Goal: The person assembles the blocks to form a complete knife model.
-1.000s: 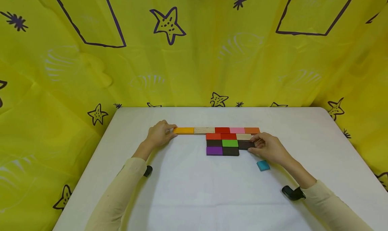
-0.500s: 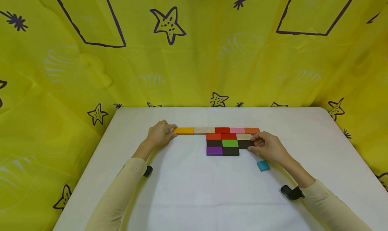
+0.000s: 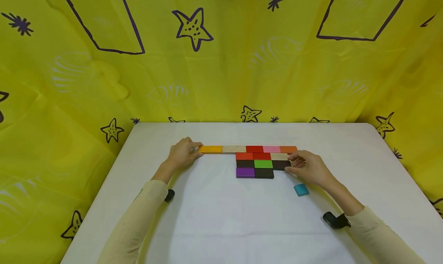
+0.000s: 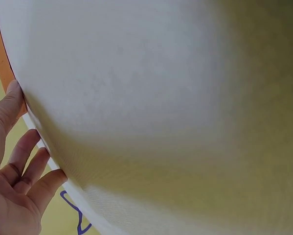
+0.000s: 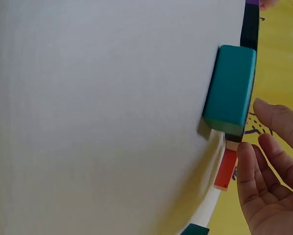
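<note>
In the head view, flat coloured wooden blocks lie edge to edge on a white table. My left hand (image 3: pixel 183 153) pinches the left end of the yellow-orange block (image 3: pixel 211 149), which starts the long back row; its thumb lies along that block (image 4: pixel 5 68) in the left wrist view. Around the right end of a black block (image 3: pixel 280 164) in the third row, my right hand (image 3: pixel 309 167) has thumb and fingers spread. The right wrist view shows a gap between thumb and fingertips with no block in it. A teal block (image 3: pixel 301 189) lies apart, nearer me.
Shorter rows sit against the long one, with a green block (image 3: pixel 263 164), a purple block (image 3: pixel 245 172) and another black block (image 3: pixel 264 173). The white tabletop (image 3: pixel 214 218) ends at a yellow curtain (image 3: pixel 221 75) behind and at both sides.
The black block by my right hand has settled back slightly, level with its row. My right fingers have shifted a little to the right. The left hand keeps its place.
</note>
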A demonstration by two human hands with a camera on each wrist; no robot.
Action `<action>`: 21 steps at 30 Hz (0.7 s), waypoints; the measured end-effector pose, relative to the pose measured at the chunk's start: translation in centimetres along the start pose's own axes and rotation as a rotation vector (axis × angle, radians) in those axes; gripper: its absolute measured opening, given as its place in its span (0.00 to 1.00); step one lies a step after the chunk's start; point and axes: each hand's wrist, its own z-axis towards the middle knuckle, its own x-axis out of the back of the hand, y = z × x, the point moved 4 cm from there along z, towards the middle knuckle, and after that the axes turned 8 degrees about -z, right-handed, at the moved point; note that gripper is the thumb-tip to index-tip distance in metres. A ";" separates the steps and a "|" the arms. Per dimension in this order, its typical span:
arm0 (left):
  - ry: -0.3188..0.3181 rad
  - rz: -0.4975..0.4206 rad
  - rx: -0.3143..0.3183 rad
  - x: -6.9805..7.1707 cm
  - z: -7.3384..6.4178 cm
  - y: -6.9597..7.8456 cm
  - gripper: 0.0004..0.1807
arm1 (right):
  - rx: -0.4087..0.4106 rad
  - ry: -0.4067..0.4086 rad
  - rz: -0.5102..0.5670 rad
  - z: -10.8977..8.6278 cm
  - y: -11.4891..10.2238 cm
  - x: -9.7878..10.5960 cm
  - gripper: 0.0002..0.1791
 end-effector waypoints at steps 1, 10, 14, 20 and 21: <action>0.000 0.001 0.001 0.0 0.0 0.0 0.21 | 0.000 0.000 0.002 -0.1 0.1 0.2 0.17; 0.000 0.013 0.004 0.0 0.1 0.0 0.22 | 0.027 0.020 0.008 -1.5 1.0 2.1 0.18; 0.001 0.014 0.001 -0.1 0.1 0.0 0.22 | 0.023 0.047 0.010 -2.2 1.7 2.9 0.18; -0.002 0.011 0.003 -0.1 0.1 -0.1 0.22 | 0.004 0.091 0.006 -3.2 3.1 3.9 0.17; -0.002 0.010 0.004 -0.1 0.1 -0.1 0.22 | 0.001 0.094 0.004 -3.3 3.3 4.0 0.18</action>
